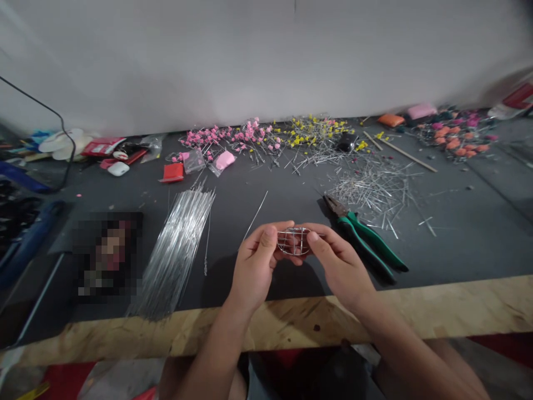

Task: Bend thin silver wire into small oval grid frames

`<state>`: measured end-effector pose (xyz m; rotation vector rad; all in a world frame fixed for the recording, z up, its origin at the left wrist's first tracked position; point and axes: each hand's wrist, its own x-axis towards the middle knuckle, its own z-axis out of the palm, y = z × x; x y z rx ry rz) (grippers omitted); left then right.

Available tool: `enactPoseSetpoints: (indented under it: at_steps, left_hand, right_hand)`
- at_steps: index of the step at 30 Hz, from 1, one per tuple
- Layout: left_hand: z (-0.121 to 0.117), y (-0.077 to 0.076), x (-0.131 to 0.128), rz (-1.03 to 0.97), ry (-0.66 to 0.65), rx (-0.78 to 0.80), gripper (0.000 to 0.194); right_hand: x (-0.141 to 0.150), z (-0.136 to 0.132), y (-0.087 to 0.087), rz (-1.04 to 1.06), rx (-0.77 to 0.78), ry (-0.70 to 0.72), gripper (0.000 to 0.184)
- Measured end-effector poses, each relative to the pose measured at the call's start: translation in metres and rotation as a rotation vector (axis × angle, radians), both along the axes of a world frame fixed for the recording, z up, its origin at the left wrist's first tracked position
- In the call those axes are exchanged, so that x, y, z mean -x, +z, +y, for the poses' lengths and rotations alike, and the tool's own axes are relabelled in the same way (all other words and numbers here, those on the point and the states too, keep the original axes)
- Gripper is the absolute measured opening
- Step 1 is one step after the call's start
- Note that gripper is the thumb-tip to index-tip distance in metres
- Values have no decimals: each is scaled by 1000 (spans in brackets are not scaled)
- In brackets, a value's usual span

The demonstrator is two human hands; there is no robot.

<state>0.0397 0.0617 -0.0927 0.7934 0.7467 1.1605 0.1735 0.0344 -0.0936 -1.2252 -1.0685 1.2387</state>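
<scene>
Between my two hands is a small round wire frame (293, 242) with crossing wires, held above the table near its front edge. My left hand (260, 253) pinches its left side, thumb on top and fingers underneath. The opposite side is gripped by my right hand (333, 253) in the same way. Green-handled pliers (368, 236) lie just right of my right hand, jaws pointing away. A thick bundle of straight silver wires (179, 244) rests to the left. One loose wire (256, 212) lies beyond my left hand, and a wire with a twisted end (206, 244) is beside the bundle.
Cut wire pieces (370, 189) are heaped behind the pliers. Along the wall lie pink-tipped wires (250, 133), yellow-tipped wires (312, 130) and orange-tipped pieces (462, 141). A red packet (172, 172), a pink packet (225, 160) and a wooden stick (410, 155) also lie there.
</scene>
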Motion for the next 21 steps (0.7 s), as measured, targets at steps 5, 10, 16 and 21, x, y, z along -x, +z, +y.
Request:
enactPoseSetpoints:
  at_steps: [5,10,16,21]
  left_hand:
    - [-1,3,0,-3,-31,28,24]
    - [-1,0,0,161,-55,47,15]
    - [0,-2,-6,184,-86,112,16]
    - [-2,-3,-12,88,-45,110,25]
  right_hand:
    - [-2,2,-1,43,52,-17,21]
    - [-9,9,-3,99,59,-139,18]
    - [-12,11,-3,167,23,-189,20]
    - [-6,9,0,190,57,-118,20]
